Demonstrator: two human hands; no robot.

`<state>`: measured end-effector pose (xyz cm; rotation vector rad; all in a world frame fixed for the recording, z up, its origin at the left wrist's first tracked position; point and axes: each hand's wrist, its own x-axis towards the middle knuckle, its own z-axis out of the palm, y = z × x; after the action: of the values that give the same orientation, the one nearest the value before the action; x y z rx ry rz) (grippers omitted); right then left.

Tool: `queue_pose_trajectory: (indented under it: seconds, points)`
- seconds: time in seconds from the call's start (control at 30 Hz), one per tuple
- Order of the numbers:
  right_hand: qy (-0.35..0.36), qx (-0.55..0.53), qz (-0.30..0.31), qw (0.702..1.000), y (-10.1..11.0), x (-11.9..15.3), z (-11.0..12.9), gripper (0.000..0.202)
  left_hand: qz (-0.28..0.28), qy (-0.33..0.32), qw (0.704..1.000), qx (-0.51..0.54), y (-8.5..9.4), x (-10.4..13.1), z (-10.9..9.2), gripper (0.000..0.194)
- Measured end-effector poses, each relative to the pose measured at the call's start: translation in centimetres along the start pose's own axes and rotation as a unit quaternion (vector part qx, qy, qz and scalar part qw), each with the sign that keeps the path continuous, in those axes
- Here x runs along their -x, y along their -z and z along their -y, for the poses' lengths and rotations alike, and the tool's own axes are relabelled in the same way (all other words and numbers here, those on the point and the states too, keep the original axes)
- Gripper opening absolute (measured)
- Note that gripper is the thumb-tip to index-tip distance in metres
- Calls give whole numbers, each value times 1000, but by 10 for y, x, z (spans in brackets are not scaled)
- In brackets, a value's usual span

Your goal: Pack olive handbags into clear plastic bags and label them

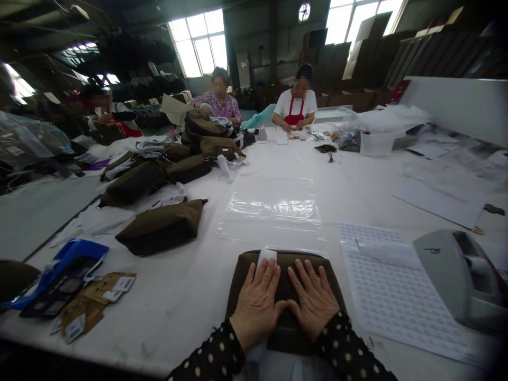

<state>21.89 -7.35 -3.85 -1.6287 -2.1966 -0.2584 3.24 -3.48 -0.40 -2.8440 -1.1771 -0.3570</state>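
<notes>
A dark olive-brown bag [288, 275] lies on the white table at the near edge. My left hand [259, 301] rests flat on its left half, the fingers over a white strip [266, 255] that runs past the bag's back edge. Flat on the right half is my right hand [313, 296], its fingers spread. Both thumbs meet near the bag's middle. Just beyond the bag lies a clear plastic sleeve [273, 209].
Left are a brown pouch [161, 226], piled bags [137, 182], cardboard tags [89, 304] and a blue packet [75, 254]. Right are printed label sheets [397, 286] and a grey dispenser [456, 275]. Two people [296, 106] [220, 100] work across the table; another is far left.
</notes>
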Motion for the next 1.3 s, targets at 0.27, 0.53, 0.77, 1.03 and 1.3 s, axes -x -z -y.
queue_pose_trajectory:
  seconds: [0.27,0.53,0.77,1.03,1.3]
  points:
    - [4,7,36,999,-2,-3,3,65,34,-6,995,93,-10,3,13,67]
    - [-53,-195,-29,979,71,-63,-96,37,-102,123,947,279,44,-32,109,23]
    - [-31,-273,239,931,-48,-119,-136,23,135,100,958,234,-55,-127,174,16]
    - [-35,-124,295,947,-67,-141,-140,26,218,106,942,231,-47,-143,192,33]
    - [-38,-34,342,938,-40,-138,-153,17,132,84,980,121,-29,-88,175,16]
